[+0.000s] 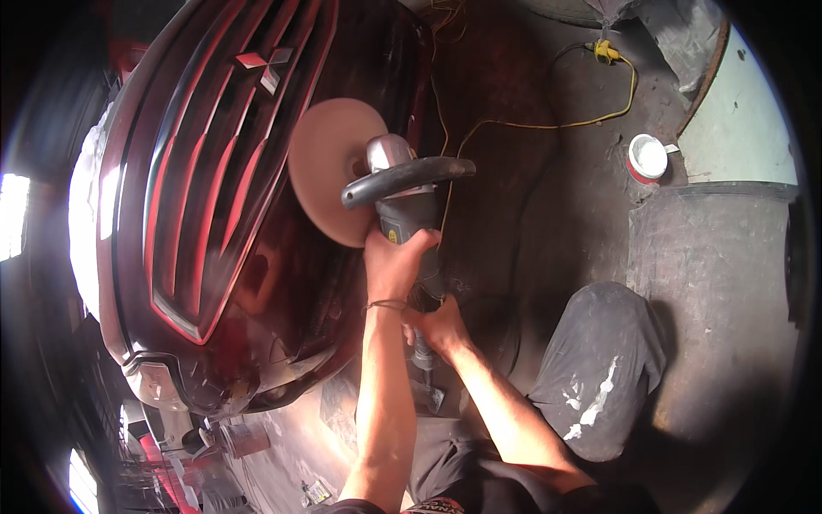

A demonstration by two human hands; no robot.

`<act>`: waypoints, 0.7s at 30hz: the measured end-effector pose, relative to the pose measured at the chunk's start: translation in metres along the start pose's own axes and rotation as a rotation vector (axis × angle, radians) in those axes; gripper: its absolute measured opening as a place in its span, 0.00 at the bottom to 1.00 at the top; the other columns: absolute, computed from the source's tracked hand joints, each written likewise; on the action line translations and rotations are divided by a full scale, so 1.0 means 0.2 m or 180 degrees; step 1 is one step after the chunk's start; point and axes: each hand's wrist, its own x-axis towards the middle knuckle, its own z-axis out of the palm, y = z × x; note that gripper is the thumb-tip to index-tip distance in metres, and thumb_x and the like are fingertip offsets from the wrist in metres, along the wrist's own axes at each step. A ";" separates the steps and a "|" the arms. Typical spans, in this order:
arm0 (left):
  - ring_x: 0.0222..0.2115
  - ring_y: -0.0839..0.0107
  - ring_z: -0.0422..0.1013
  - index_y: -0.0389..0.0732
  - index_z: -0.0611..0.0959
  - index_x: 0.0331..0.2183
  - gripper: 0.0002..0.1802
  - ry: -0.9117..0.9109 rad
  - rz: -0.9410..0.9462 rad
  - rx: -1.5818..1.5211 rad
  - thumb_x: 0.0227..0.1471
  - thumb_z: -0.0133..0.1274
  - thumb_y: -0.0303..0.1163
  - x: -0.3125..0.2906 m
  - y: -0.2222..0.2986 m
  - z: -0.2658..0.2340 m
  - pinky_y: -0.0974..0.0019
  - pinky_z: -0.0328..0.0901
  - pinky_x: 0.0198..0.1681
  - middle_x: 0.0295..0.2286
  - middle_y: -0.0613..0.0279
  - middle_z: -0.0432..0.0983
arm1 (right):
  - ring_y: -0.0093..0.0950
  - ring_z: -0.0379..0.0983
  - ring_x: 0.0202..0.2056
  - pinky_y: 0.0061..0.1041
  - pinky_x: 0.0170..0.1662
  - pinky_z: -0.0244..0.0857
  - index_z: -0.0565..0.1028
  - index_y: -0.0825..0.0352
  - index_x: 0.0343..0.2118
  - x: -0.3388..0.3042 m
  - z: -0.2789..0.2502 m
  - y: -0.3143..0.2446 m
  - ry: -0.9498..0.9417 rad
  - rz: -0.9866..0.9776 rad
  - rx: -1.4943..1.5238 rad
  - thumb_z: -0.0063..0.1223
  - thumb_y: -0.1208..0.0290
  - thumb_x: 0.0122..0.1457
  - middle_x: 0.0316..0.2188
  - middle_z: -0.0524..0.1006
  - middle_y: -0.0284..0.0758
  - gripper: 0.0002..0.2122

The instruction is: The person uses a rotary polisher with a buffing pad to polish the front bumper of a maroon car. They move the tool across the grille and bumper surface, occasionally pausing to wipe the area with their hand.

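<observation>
A rotary polisher point(407, 210) with a dark body and a silver head is held in both my hands. Around the front of its body my left hand point(394, 261) is closed, just behind the curved black handle point(411, 178). Farther back, my right hand point(441, 327) grips the rear of the polisher. The broad, pale round pad point(330, 163) is smeared as if spinning and faces the dark red car bumper point(282, 274). Whether the pad touches the paint cannot be made out. Left of the pad runs the car's grille point(214, 163), with red-tinted slats and a silver emblem.
A yellow cable point(548, 126) with a yellow connector point(605, 51) crosses the dark floor on the right. A small white-topped tub point(647, 158) stands near a pale panel point(741, 120). My bent knee point(604, 368), in dark trousers with white smears, is at lower right.
</observation>
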 end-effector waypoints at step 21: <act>0.42 0.64 0.79 0.35 0.86 0.48 0.26 0.0457 0.0464 -0.1036 0.44 0.69 0.29 -0.72 -0.78 -0.20 0.59 0.74 0.49 0.43 0.57 0.84 | 0.38 0.82 0.53 0.35 0.57 0.73 0.78 0.73 0.56 -0.02 -0.24 0.72 -0.0642 -0.0838 -0.1524 0.77 0.60 0.51 0.47 0.85 0.48 0.32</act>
